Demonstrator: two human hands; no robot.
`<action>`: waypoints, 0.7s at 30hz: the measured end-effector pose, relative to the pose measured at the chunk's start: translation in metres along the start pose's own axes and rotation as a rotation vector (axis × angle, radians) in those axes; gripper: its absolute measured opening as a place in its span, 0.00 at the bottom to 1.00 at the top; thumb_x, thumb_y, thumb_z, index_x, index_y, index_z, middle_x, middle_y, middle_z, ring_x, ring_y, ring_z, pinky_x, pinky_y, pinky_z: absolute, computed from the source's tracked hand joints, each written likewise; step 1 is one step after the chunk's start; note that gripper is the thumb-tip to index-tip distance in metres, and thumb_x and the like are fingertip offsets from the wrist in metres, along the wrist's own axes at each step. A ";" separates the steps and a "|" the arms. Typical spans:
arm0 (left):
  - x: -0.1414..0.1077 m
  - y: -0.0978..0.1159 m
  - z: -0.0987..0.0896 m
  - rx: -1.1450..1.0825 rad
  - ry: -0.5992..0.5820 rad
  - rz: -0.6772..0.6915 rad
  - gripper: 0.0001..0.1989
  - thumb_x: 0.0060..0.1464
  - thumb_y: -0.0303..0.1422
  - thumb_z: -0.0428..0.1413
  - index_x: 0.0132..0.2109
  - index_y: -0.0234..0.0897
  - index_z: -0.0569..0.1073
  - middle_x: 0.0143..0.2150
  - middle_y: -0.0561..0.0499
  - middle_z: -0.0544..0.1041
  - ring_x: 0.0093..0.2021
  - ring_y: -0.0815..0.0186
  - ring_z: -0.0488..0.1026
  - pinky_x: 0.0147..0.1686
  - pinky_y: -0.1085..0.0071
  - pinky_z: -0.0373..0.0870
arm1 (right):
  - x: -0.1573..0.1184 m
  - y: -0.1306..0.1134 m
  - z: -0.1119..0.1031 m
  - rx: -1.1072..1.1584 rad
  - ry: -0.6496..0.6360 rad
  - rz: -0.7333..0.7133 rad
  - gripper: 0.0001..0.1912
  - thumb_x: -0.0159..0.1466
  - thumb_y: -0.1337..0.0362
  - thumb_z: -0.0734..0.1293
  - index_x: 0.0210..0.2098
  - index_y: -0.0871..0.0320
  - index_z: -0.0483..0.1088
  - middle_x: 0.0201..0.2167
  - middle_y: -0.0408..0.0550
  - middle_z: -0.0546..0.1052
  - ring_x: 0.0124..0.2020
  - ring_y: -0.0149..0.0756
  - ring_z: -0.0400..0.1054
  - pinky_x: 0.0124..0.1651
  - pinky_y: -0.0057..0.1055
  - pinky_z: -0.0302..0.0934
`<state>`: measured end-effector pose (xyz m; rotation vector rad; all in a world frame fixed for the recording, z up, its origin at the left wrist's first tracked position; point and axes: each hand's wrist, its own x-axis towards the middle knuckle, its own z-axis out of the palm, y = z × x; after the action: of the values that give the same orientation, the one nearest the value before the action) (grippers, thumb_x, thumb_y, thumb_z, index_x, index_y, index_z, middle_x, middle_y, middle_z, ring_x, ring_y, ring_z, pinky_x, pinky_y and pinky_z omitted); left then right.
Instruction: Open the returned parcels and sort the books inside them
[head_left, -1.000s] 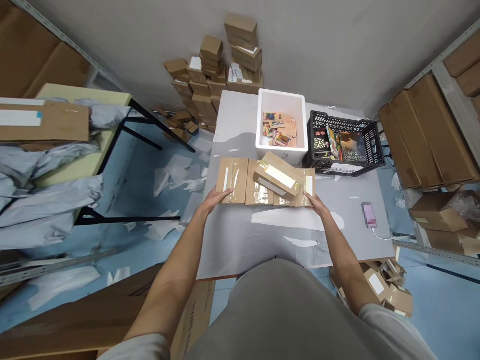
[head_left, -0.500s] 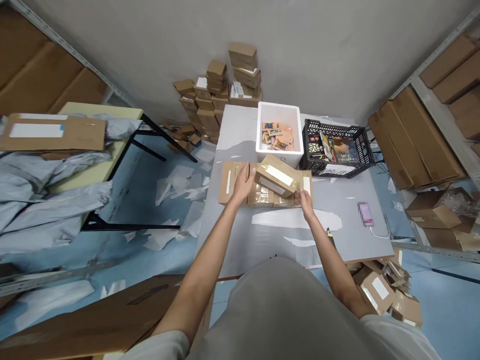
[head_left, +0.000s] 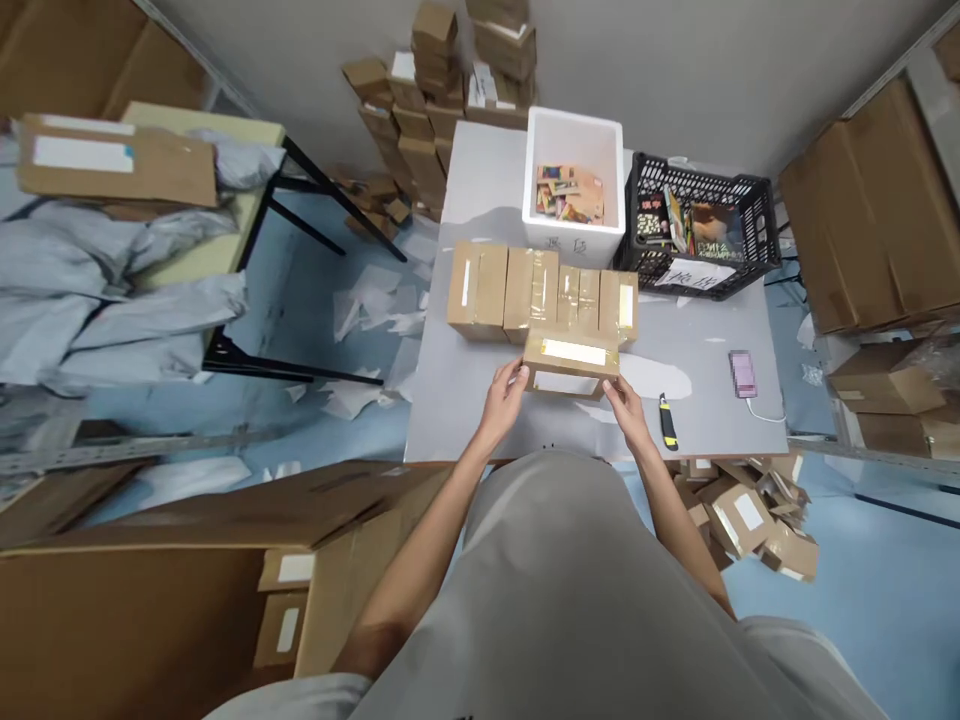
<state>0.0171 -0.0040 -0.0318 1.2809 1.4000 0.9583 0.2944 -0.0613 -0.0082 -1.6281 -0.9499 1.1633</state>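
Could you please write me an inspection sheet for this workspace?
Surface: grey table with a white patch.
Work items: taped carton between the hands; four cartons in a row beyond it.
Clutter: cutter, blade state unclear; phone; foam box; black crate.
Hands: left hand and right hand at opposite ends of the taped carton.
Cables: white cable from the phone towards the table's right edge.
Surroundings: paper scraps and loose cartons on the floor.

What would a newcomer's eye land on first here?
Probably the taped carton held between the left hand and right hand, in front of a row of brown boxes. Next, the bright white foam box behind that row, with the black crate of books right of it.
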 end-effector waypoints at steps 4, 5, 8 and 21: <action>-0.052 -0.042 0.008 -0.005 -0.021 -0.213 0.35 0.74 0.61 0.56 0.69 0.40 0.81 0.70 0.36 0.80 0.72 0.47 0.77 0.74 0.52 0.72 | -0.043 0.037 -0.008 -0.077 -0.057 0.239 0.40 0.64 0.30 0.75 0.60 0.54 0.83 0.51 0.54 0.87 0.57 0.52 0.80 0.64 0.47 0.75; -0.058 -0.051 0.009 0.003 -0.031 -0.257 0.33 0.74 0.60 0.56 0.68 0.39 0.82 0.70 0.36 0.81 0.73 0.47 0.76 0.76 0.51 0.70 | -0.048 0.046 -0.006 -0.083 -0.082 0.308 0.40 0.64 0.30 0.75 0.60 0.54 0.83 0.50 0.54 0.87 0.57 0.53 0.80 0.63 0.47 0.75; -0.062 -0.074 0.011 0.031 -0.055 -0.380 0.28 0.73 0.55 0.57 0.60 0.37 0.85 0.67 0.35 0.83 0.73 0.45 0.76 0.78 0.49 0.66 | -0.052 0.070 0.002 -0.097 -0.089 0.482 0.38 0.62 0.34 0.78 0.60 0.55 0.82 0.50 0.55 0.88 0.58 0.55 0.81 0.63 0.48 0.76; -0.096 -0.126 -0.011 -0.016 -0.075 -0.609 0.27 0.66 0.55 0.59 0.54 0.37 0.85 0.61 0.36 0.87 0.63 0.45 0.83 0.67 0.49 0.78 | -0.080 0.124 -0.025 -0.155 -0.119 0.585 0.32 0.62 0.38 0.78 0.53 0.55 0.83 0.46 0.55 0.88 0.54 0.54 0.83 0.67 0.55 0.74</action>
<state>-0.0245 -0.1153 -0.1372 0.7861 1.5844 0.4963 0.3074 -0.1789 -0.0997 -2.0585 -0.6588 1.6217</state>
